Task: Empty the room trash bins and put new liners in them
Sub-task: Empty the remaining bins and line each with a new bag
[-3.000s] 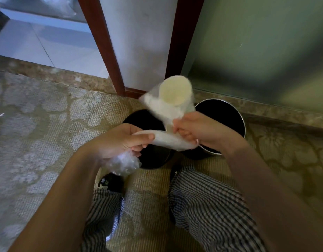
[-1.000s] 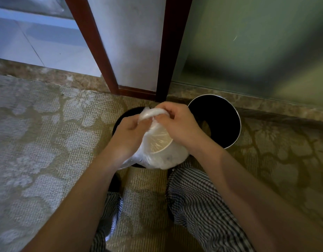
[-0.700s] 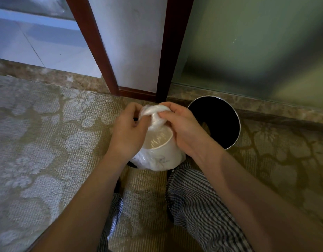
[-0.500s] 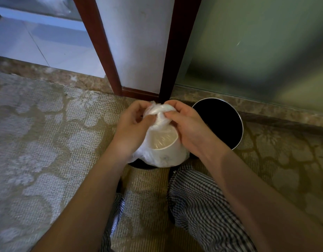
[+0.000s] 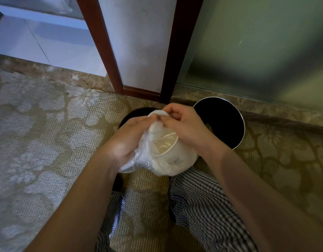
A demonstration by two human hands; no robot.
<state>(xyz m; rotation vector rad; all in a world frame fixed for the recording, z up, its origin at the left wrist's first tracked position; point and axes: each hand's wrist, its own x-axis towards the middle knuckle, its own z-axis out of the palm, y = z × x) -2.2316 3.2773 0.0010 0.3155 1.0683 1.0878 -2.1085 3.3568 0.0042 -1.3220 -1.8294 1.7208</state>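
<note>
A clear trash bag (image 5: 162, 157) with a white paper cup (image 5: 173, 155) inside hangs between my hands, above my knees. My left hand (image 5: 128, 140) grips the bag's gathered side and neck. My right hand (image 5: 182, 126) pinches the twisted top of the bag (image 5: 157, 113). Behind them stand two round black bins: the right bin (image 5: 224, 122) with a silver rim is open and dark inside, the left bin (image 5: 133, 115) is mostly hidden by my hands and the bag.
Patterned beige carpet (image 5: 48, 142) covers the floor. A red-brown wooden door frame (image 5: 110, 57) and a dark post (image 5: 177, 51) rise right behind the bins, with a green frosted glass panel (image 5: 257, 42) to the right. My checked trouser legs (image 5: 202, 206) are below.
Three seconds ago the bag was held up high with its ends stretched apart. Since then it came down and my hands closed together on its twisted top; over the last half second little moved.
</note>
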